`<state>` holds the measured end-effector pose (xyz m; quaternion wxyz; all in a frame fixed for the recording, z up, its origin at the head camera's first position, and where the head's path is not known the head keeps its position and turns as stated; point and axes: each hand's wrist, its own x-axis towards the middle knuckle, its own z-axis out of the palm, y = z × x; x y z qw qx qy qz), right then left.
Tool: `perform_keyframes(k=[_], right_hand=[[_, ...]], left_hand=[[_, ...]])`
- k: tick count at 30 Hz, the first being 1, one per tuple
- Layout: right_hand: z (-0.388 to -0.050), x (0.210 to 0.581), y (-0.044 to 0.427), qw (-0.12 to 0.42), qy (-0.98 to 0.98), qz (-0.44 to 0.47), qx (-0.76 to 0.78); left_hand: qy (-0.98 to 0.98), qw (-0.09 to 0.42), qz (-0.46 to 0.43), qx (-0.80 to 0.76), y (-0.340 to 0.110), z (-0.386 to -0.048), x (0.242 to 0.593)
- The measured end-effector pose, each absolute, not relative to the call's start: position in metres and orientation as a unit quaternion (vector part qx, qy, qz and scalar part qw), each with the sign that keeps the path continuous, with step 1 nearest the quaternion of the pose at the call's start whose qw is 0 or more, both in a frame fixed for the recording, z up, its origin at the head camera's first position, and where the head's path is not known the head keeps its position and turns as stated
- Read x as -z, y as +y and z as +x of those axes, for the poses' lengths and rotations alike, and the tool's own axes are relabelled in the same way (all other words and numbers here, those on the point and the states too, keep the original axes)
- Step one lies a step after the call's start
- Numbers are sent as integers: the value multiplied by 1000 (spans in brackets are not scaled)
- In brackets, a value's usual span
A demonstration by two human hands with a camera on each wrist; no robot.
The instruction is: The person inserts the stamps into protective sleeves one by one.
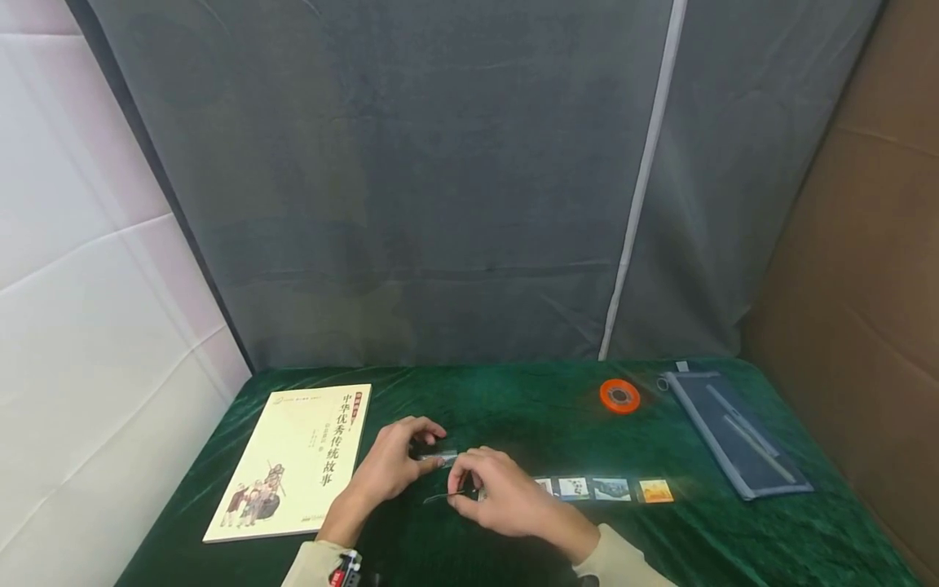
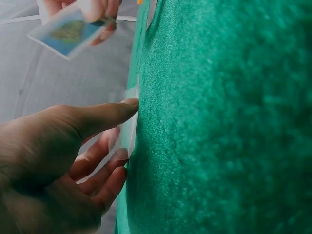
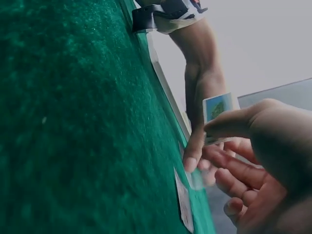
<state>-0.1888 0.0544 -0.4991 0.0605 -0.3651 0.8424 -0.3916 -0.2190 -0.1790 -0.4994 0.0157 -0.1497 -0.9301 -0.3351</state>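
Observation:
My left hand [image 1: 389, 466] is low over the green cloth, pinching a small clear plastic sleeve [image 2: 127, 127] between thumb and fingers. The sleeve's lower edge is at the cloth. Just to the right, my right hand [image 1: 506, 493] holds a postage stamp [image 3: 216, 108] with a blue and green picture, raised off the table between thumb and fingers. Its picture side shows in the left wrist view, slightly blurred. Right of that hand, several stamps [image 1: 612, 489] lie in a row on the cloth, the nearest partly hidden by the hand.
A cream book [image 1: 293, 465] with Chinese writing lies at the left. Toward the back right is a round orange object [image 1: 619, 396] with a grey centre. A dark blue zip pouch [image 1: 734, 432] with long, thin pale items inside lies at the far right. Grey fabric [image 1: 440, 204] hangs behind the table.

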Motion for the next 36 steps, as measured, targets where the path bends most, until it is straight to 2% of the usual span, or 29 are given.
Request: perform_keyframes(k=[8,17,25,36], right_hand=[[-193,497,102,100,814,-330,468],[-190,514,166,57,790,-239,561],[-189,525,170,49,792,-233,562],[-189,520,170,43,779,-169,603]], left_hand=[[-919,3,-166,357,-175,-218,496],[-877,-24,-228,422,-158,-210,491],[-827,-78,-252,496,-118,-191,490],[-815,-75,-215,533,-111,-186,491]])
